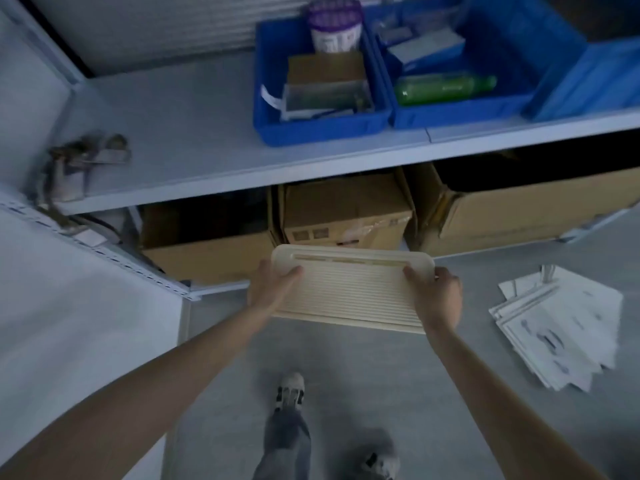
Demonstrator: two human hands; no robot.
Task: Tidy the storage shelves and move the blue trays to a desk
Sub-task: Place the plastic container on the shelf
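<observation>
Ribbed cream panel (349, 292) carried at the shelf (194, 133)
Left hand (273, 289) and right hand (436, 296) grip its ends, fingers closed; one slipping could drop it onto the cardboard boxes (346, 213).

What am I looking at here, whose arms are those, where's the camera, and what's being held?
There is no machine here: a person wears a camera on the head, so the single picture looks forward and down over their own arms and shoes. The left hand and right hand grip opposite ends of a cream ribbed panel, held level in front of a metal shelf. On that shelf sit blue trays: the left tray holds a purple-topped tub and a small carton; the next tray holds a green bottle. Cardboard boxes stand underneath, and a stack of papers lies on the floor to the right.
</observation>
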